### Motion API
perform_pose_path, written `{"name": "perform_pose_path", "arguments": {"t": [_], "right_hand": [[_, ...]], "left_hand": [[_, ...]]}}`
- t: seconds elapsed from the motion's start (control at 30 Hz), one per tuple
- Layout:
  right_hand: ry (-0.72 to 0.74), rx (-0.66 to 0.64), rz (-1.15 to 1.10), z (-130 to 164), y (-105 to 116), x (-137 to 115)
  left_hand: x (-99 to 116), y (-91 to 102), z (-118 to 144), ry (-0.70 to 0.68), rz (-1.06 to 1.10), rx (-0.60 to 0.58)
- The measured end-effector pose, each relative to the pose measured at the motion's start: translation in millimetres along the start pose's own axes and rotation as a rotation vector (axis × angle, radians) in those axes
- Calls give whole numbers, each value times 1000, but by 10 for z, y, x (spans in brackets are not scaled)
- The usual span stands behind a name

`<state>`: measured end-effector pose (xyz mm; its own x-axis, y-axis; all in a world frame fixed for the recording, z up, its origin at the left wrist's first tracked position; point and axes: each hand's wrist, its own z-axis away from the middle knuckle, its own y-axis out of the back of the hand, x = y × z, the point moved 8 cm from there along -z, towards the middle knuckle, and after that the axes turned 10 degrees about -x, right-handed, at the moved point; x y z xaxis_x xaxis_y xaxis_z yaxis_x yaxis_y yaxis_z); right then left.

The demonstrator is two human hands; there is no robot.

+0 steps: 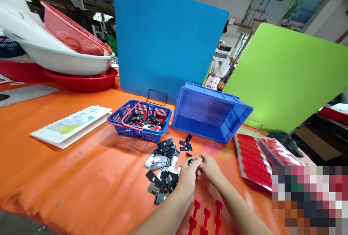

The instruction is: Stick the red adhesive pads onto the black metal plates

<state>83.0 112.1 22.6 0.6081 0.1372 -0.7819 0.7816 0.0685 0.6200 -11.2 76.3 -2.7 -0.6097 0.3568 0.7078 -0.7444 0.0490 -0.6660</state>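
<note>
Nearest, between the two forearms, six red T-shaped pieces (206,217) are seen on the orange desk (108,177), the lowest cut by the frame edge. Just beyond them, one small dark piece (190,161) is held in the closed grip of the left hand (187,173), mostly hidden by the fingers. The right hand (208,166) is brought against it with fingers bent; whether anything is gripped there cannot be told.

To the left of the hands, black and silvery plates are heaped in one pile (163,155), too overlapped to be counted. Three black plates (186,148) are set slightly apart at its far right. To the right, two wrapped bundles of red pieces (254,159) are laid side by side; to the left, one white folded booklet (70,124) is stood.

Farther off, one blue basket (152,136), fitted with a pink handle, is part-filled with mixed pieces. Beside it on the right, one blue bin (206,110) is tipped on its side. Beyond, one blue board (168,39) and one green board (285,79) are propped upright.
</note>
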Motion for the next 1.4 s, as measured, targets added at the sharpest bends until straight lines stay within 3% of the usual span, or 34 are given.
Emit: {"name": "perform_pose_path", "arguments": {"t": [0.1, 0.3, 0.4, 0.5, 0.6, 0.67, 0.8, 0.87, 1.13, 1.4], "right_hand": [[-77, -34, -89, 101, 150, 128], [-177, -119, -177, 662, 214, 208], [-214, -72, 109, 1045, 310, 345], [-120, -169, 485, 1263, 285, 456], [41, -288, 634, 1253, 220, 480], [104, -244, 690, 1169, 258, 428], [12, -30, 773, 1069, 380, 371], [-33, 17, 782, 1072, 376, 372], [-143, 45, 752, 1022, 364, 409], [-140, 56, 767, 1060, 344, 308]], "left_hand": [[-99, 79, -30, 25, -22, 54], [-328, -51, -50, 106, -70, -86], [-371, -54, -32, 145, -39, -86], [-407, -123, 11, 215, -19, -136], [-478, -216, 84, 320, -39, -178], [-514, -254, 115, 356, -53, -182], [-575, -240, 102, 366, -58, -147], [-616, -213, 79, 361, -78, -134], [-698, -163, 15, 294, -133, -146], [-640, -209, 33, 303, -105, -107]]}}
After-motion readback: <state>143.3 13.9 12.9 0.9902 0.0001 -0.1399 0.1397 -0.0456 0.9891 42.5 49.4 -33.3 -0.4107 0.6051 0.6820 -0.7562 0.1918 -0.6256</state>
